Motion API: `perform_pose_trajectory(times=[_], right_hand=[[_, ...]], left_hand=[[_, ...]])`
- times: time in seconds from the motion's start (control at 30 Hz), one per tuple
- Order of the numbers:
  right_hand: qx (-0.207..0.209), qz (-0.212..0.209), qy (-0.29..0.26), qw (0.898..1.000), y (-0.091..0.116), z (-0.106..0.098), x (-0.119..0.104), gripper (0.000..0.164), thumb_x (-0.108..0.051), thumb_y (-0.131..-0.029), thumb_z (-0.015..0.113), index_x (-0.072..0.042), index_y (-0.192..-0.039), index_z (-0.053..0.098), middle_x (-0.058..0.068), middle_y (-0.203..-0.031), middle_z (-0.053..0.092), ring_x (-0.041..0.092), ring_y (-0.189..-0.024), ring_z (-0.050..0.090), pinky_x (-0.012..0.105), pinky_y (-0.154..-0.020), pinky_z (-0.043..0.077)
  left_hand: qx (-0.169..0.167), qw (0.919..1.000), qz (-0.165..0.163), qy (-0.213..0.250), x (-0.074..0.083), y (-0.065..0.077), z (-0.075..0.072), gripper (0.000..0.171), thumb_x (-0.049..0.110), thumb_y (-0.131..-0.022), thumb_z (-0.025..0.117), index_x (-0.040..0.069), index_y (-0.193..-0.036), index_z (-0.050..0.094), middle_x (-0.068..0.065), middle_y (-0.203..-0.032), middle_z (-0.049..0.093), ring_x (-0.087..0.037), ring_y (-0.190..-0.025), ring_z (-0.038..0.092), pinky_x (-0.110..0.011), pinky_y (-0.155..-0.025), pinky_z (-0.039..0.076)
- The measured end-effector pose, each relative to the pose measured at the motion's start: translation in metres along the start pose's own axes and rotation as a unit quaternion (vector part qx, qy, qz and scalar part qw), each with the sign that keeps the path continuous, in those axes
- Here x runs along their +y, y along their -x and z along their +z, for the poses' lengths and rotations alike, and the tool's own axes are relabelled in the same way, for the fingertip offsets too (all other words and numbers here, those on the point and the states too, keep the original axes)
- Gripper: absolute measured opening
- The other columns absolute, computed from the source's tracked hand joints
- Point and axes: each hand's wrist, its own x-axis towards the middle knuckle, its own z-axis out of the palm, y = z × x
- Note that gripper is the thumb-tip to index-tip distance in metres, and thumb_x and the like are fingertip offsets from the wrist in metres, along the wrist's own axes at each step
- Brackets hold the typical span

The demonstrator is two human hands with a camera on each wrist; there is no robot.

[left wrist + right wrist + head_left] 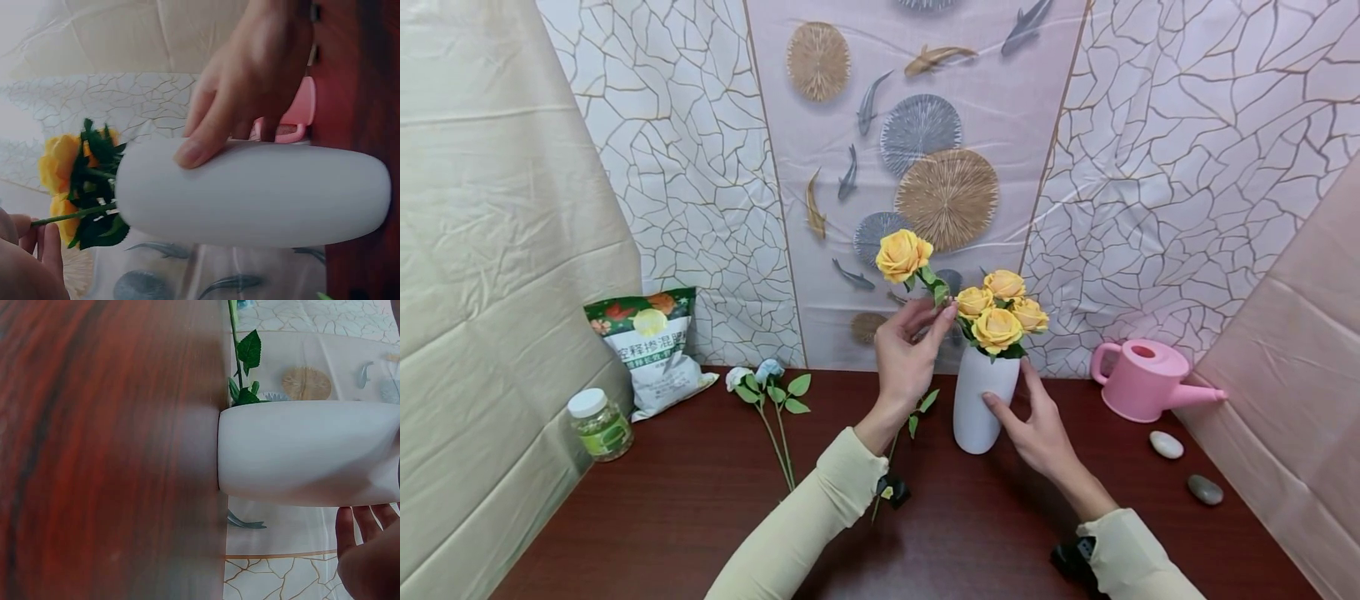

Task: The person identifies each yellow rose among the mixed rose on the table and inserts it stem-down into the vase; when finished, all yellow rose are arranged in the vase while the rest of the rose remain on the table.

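Observation:
My left hand [908, 350] pinches the stem of a yellow rose [902, 255], whose bloom tilts left above the fingers. In the left wrist view, the green stem [74, 215] runs from the fingertips to the mouth of the white vase [250, 194]. Several other yellow roses [997, 331] stand bunched in that vase, dark leaves at its rim. My right hand [1037, 421] holds the upright vase from the right, thumb on the near side. In the right wrist view, the vase's base [234, 450] meets the dark red table [125, 456].
Left of the vase lie a white flower [737, 378] and a blue flower [769, 371], with another leafy stem [913, 425] partly behind my left arm. A printed bag [662, 358] and lidded jar [601, 427] stand far left. A pink watering can [1142, 383] and two stones [1167, 444] sit right.

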Motion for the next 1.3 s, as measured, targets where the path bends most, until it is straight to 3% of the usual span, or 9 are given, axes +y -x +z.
perform_pose_trajectory(times=[0.17, 0.33, 0.53, 0.77, 0.93, 1.1, 1.3], right_hand=[[0.000, -0.006, -0.006, 1.000, 0.000, 0.000, 0.000, 0.089, -0.032, -0.094, 0.073, -0.030, -0.161, 0.016, 0.011, -0.156, 0.044, 0.027, -0.137, 0.050, 0.055, -0.112, 0.040], [0.001, -0.006, -0.003, 1.000, 0.000, 0.001, 0.000, 0.089, -0.032, -0.094, 0.073, -0.029, -0.161, 0.015, 0.012, -0.155, 0.044, 0.027, -0.137, 0.050, 0.054, -0.112, 0.040], [0.003, -0.007, -0.006, 1.000, 0.001, 0.001, 0.001, 0.087, -0.031, -0.094, 0.073, -0.033, -0.160, 0.017, 0.010, -0.154, 0.046, 0.025, -0.136, 0.050, 0.053, -0.111, 0.040], [0.005, -0.016, -0.014, 1.000, 0.000, 0.002, 0.000, 0.085, -0.029, -0.094, 0.073, -0.035, -0.159, 0.018, 0.010, -0.152, 0.048, 0.025, -0.133, 0.053, 0.055, -0.109, 0.042], [0.006, -0.011, 0.000, 1.000, 0.000, 0.002, 0.000, 0.086, -0.030, -0.094, 0.072, -0.033, -0.160, 0.017, 0.009, -0.150, 0.051, 0.023, -0.131, 0.055, 0.050, -0.107, 0.044], [0.005, -0.012, 0.000, 1.000, 0.000, 0.001, 0.001, 0.086, -0.030, -0.094, 0.073, -0.033, -0.160, 0.018, 0.010, -0.149, 0.052, 0.025, -0.131, 0.055, 0.053, -0.108, 0.044], [0.003, -0.009, -0.001, 1.000, 0.000, 0.000, 0.001, 0.087, -0.032, -0.094, 0.073, -0.033, -0.160, 0.017, 0.012, -0.152, 0.048, 0.027, -0.132, 0.054, 0.055, -0.110, 0.042]], left_hand=[[-0.019, 0.9989, -0.003, -0.043, -0.015, 0.006, 0.003, 0.021, 0.035, -0.091, 0.076, 0.019, -0.105, 0.075, 0.001, -0.097, 0.078, -0.009, -0.091, 0.074, -0.027, -0.072, 0.061], [-0.043, 0.9975, -0.004, -0.056, -0.025, 0.013, 0.006, 0.020, 0.032, -0.092, 0.075, 0.018, -0.107, 0.074, 0.000, -0.102, 0.077, -0.010, -0.093, 0.074, -0.026, -0.078, 0.061], [-0.061, 0.9928, -0.026, -0.099, -0.037, 0.020, 0.007, 0.018, 0.035, -0.093, 0.073, 0.023, -0.108, 0.073, 0.004, -0.104, 0.075, -0.015, -0.092, 0.074, -0.028, -0.072, 0.062], [-0.077, 0.9859, -0.014, -0.148, -0.045, 0.019, 0.005, 0.022, 0.037, -0.092, 0.074, 0.024, -0.110, 0.073, 0.007, -0.103, 0.072, -0.006, -0.091, 0.072, -0.025, -0.079, 0.061], [-0.089, 0.9849, -0.021, -0.147, -0.042, 0.018, 0.003, 0.031, 0.040, -0.089, 0.076, 0.027, -0.116, 0.069, 0.008, -0.106, 0.071, -0.008, -0.091, 0.072, -0.028, -0.078, 0.061], [-0.078, 0.9909, -0.009, -0.110, -0.032, 0.012, 0.001, 0.047, 0.050, -0.086, 0.076, 0.035, -0.127, 0.058, 0.008, -0.114, 0.064, -0.016, -0.099, 0.066, -0.039, -0.083, 0.059], [-0.050, 0.9957, 0.011, -0.078, -0.017, 0.002, 0.002, 0.038, 0.049, -0.092, 0.071, 0.032, -0.124, 0.059, 0.006, -0.104, 0.066, -0.011, -0.090, 0.067, -0.034, -0.080, 0.059]])
